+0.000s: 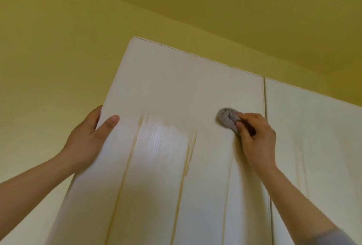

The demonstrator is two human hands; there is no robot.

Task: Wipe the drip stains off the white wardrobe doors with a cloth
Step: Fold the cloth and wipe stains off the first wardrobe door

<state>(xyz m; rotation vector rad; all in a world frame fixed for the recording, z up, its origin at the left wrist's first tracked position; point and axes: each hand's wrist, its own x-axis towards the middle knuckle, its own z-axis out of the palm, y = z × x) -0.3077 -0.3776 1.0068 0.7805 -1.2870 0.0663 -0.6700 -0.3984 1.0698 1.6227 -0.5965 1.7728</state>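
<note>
A grey sleeve (331,237) at the bottom corner leads up the forearm to the right hand (256,137), which grasps a bunched grey cloth (228,118) and presses it against the upper right of the white wardrobe door (176,80), near the gap to the second door (313,127). The left hand (92,133) clasps the first door's outer edge, thumb on its face. Yellowish drip stains (190,152) run down the panel below and left of the cloth. So small a wad could merely smear the streaks sideways or miss the fainter marks on the second door. A hard push might also swing the door if the left hand slips.
</note>
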